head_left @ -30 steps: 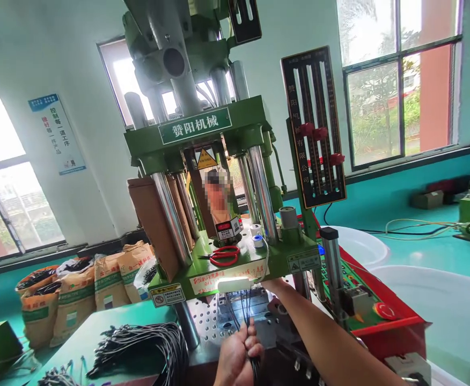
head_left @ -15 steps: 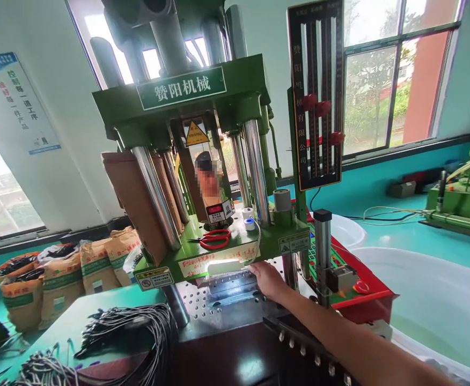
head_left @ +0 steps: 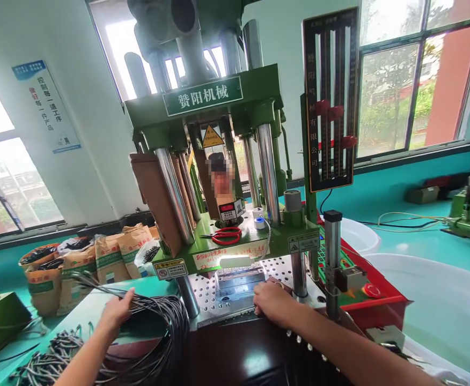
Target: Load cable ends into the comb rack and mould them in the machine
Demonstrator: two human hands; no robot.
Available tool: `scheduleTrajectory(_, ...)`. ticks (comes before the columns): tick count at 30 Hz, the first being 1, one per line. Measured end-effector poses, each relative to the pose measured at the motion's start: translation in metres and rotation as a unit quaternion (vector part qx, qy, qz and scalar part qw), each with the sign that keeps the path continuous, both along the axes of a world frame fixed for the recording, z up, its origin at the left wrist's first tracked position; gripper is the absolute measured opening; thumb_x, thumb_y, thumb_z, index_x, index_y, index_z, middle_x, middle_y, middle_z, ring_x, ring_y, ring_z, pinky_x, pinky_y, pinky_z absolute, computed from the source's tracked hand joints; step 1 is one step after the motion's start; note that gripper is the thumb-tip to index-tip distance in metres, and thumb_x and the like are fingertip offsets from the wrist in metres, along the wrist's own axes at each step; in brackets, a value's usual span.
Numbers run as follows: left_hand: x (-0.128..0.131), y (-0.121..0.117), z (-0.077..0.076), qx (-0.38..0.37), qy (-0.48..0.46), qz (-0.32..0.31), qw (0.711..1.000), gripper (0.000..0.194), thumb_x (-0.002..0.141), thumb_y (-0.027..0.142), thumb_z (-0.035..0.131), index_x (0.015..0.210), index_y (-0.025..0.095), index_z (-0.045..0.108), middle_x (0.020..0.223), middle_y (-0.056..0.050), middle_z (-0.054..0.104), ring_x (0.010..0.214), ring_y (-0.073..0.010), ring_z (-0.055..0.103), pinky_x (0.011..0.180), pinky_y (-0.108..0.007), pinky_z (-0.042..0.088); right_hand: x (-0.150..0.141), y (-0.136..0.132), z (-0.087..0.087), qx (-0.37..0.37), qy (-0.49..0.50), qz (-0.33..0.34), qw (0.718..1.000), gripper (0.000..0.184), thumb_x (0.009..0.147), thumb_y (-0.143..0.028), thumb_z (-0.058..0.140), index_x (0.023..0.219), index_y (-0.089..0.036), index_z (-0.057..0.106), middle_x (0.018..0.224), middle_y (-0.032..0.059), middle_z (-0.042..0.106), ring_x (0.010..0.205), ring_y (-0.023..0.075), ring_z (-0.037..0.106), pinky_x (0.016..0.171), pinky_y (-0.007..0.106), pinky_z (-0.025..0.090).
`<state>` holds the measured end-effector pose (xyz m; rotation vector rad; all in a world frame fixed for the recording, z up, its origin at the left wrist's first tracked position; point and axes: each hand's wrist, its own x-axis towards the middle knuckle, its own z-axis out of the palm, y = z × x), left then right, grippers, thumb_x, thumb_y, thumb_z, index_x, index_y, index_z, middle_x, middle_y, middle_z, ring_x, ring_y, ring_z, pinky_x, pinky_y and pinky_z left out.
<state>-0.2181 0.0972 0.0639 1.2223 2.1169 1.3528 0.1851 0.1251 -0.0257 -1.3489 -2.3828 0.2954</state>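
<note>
Gripping the black cable bundle (head_left: 166, 305), your left hand (head_left: 117, 310) is over the teal tabletop (head_left: 74, 306), left of the press (head_left: 278, 240). Your right hand (head_left: 272, 302) curls beside the metal mold (head_left: 241, 288), its grip unclear.

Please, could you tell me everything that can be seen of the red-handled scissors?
The red-handled scissors have red, plastic-looking loop handles and dark, pointed, metal-looking blades. They lie on the green press plate, blades pointing left, handles right. Nothing holds them. Whether the blades are fully closed is unclear.
</note>
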Motion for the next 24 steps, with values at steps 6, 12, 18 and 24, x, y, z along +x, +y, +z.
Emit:
scheduleTrajectory(6,0.017,-0.024,-0.026,-0.066,0.167,-0.09,0.98,0.014,0.061,0.031,0.067,0.063,0.019,0.062,0.067,-0.009,0.063,0.095,-0.0381,0.058,0.098,-0.05,0.032,0.07,-0.08,-0.01,0.01,-0.018,-0.06,0.998,0.027,0.091,-0.027,0.043,0.104,-0.021,0.066,0.108,0.0106,0.064,0.103,0.0258,0.057,0.092,0.042,0.043)
scheduleTrajectory(12,0.093,-0.07,-0.026,-0.054,0.305,-0.485,0.818,0.02,0.085,0.038,0.051,0.091,0.031,0.068,0.093,-0.001,0.067,0.093,-0.02,0.059,0.104,-0.032,0.03,0.153,-0.143,-0.036,-0.037,-0.004,-0.152,0.988,0.03,0.083,-0.04,0.05,0.104,-0.031,0.068,0.116,0.0062,0.064,0.111,0.0294,0.057,0.093,0.048,0.048)
scheduleTrajectory(18,0.129,-0.044,-0.03,-0.098,0.341,-0.479,0.803,0.023,0.085,0.04,0.05,0.085,0.024,0.067,0.086,-0.005,0.065,0.087,-0.0226,0.056,0.084,-0.032,0.039,0.16,-0.151,-0.058,-0.045,0.002,-0.194,0.98,0.038,0.082,-0.041,0.049,0.117,-0.03,0.063,0.123,0.0054,0.061,0.116,0.0269,0.054,0.1,0.042,0.045)
scheduleTrajectory(24,0.21,-0.047,-0.052,-0.026,0.211,-0.527,0.823,0.02,0.087,0.031,0.049,0.1,0.024,0.063,0.099,-0.005,0.063,0.095,-0.0207,0.055,0.085,-0.03,0.038,0.171,-0.141,-0.073,-0.057,0.046,-0.204,0.976,0.031,0.082,-0.038,0.049,0.105,-0.031,0.068,0.113,0.005,0.066,0.106,0.0248,0.06,0.092,0.034,0.05)
